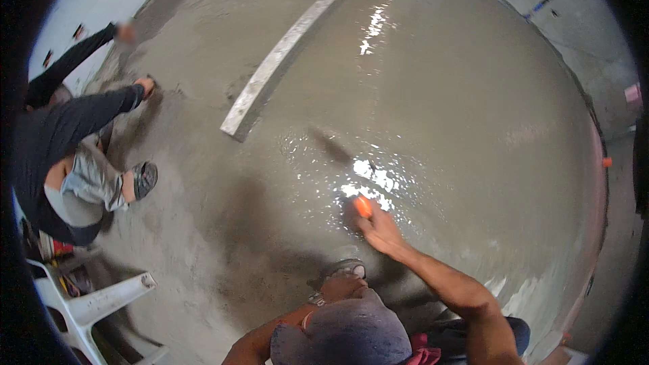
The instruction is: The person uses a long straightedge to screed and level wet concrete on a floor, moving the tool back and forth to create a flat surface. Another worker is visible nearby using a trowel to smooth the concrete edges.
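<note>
My right hand (382, 228) reaches forward over wet, shiny cement (439, 128), closed round the orange handle of a trowel (363, 207). The trowel's blade hardly shows against the grey surface and the glare. My left forearm (260, 338) comes in from the lower edge. By my bent knee, my left hand (343, 289) shows only in part, close to my sandalled foot (346, 269), and its fingers cannot be made out. A long, pale straight board (277, 61) lies on the cement ahead of me, its near end left of the glare.
At the left a co-worker in a dark top (64, 128) crouches, one hand (147, 86) low over the cement. A white plastic chair (101, 304) stands at the lower left. A grey wall (574, 20) rises at the far right, with a small orange object (606, 161) near the right edge.
</note>
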{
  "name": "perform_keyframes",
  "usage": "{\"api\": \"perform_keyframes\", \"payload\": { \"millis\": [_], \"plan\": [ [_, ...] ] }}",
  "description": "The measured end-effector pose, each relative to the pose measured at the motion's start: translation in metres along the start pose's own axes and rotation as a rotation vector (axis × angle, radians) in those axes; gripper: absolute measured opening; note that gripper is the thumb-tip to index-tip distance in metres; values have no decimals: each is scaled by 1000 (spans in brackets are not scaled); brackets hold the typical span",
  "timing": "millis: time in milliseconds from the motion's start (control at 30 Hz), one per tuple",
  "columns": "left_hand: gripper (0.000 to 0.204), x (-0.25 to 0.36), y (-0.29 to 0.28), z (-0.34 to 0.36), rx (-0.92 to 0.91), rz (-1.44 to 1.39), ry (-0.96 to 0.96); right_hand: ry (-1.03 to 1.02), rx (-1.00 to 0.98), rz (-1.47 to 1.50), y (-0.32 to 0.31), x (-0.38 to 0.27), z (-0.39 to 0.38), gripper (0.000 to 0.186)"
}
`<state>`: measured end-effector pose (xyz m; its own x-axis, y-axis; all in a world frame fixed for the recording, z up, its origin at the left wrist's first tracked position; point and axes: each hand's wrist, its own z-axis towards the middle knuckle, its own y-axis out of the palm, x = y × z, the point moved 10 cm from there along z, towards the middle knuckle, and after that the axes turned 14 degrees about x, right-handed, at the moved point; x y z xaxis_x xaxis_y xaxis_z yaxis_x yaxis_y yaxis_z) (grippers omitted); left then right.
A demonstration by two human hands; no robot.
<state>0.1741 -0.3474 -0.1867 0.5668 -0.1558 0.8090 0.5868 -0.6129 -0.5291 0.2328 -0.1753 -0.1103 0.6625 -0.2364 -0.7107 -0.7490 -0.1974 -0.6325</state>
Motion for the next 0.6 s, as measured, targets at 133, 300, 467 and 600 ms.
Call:
{"api": "perform_keyframes", "payload": {
  "millis": [133,300,467,600],
  "plan": [
    [30,0,5,4,-5,70,4,-121,-344,-584,-5,74,-62,41],
    [34,6,12,3,-34,-62,185,-520,-476,-678,51,67,-85,34],
    [35,-18,29,3,90,-75,109,-528,-177,-623,80,1,8,32],
    [34,-6,3,-1,314,-17,151,-469,1,-523,70,-48,92,33]
  ]
}}
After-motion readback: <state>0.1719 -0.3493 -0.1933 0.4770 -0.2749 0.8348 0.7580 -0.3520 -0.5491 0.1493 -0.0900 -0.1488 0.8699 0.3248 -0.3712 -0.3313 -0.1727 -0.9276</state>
